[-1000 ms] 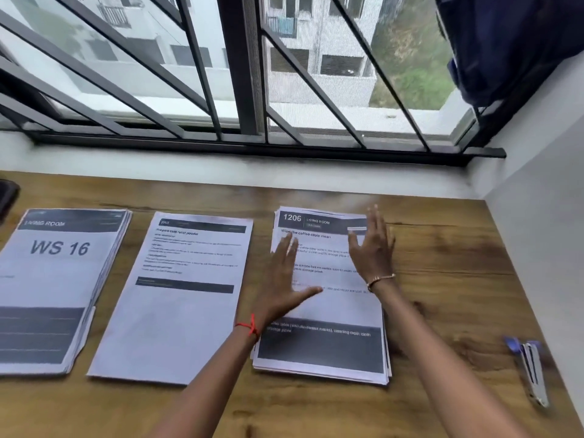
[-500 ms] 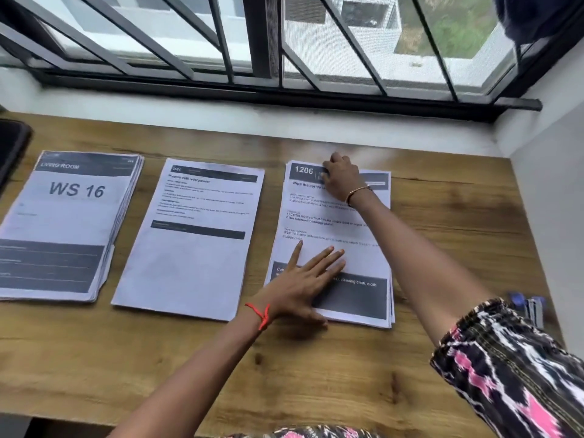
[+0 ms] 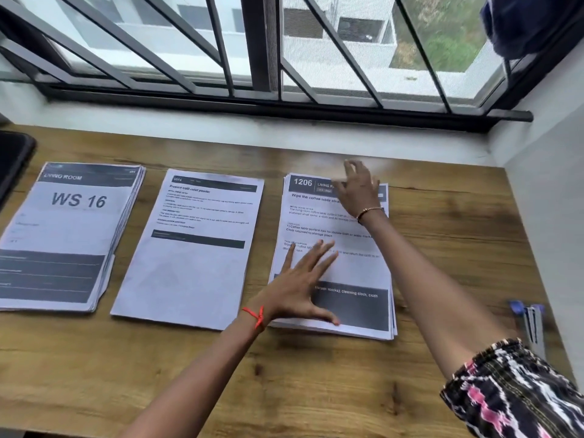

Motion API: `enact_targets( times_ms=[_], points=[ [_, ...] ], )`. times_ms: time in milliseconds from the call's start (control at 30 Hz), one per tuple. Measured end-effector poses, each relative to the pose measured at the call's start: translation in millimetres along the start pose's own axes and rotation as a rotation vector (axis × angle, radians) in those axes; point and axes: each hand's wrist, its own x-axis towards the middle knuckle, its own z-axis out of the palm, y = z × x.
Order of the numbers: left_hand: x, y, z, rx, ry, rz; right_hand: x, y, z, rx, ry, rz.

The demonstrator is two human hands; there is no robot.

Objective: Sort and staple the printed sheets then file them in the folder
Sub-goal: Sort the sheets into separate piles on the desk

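Three piles of printed sheets lie side by side on the wooden desk (image 3: 316, 390). The left pile (image 3: 66, 235) reads "WS 16", the middle pile (image 3: 189, 248) is thin, and the right pile (image 3: 357, 257) is headed "1206". My left hand (image 3: 300, 286) lies flat with spread fingers on the lower part of the right pile. My right hand (image 3: 358, 188) is over that pile's top edge, blurred, its fingers loosely bent. A blue and white stapler (image 3: 531, 320) lies near the desk's right edge. No folder shows.
A barred window (image 3: 268, 58) and white sill run along the back. A white wall (image 3: 550, 200) closes the right side. A dark object (image 3: 12, 159) sits at the far left edge. Dark blue cloth (image 3: 524, 23) hangs at the top right.
My right hand has shifted right along the top edge of the right pile and its fingers have lifted. My left hand stays flat on the pile's lower part.
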Motion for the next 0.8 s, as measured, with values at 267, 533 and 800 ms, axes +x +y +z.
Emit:
enact_targets(
  times_ms=[267, 533, 800],
  points=[
    [40.0, -47.4, -55.4, -0.903, 0.591, -0.445, -50.4, 48.6, -0.8, 0.489, 0.337, 0.359],
    [58.9, -86.2, -56.2, -1.013, 0.512, -0.578, -44.1, 44.8, 15.8, 0.397, 0.117, 0.316],
    [56.6, -72.3, -68.2, -1.000, 0.493, -0.557, -42.3, 49.1, 18.8, 0.545, 0.306, 0.358]
  ],
)
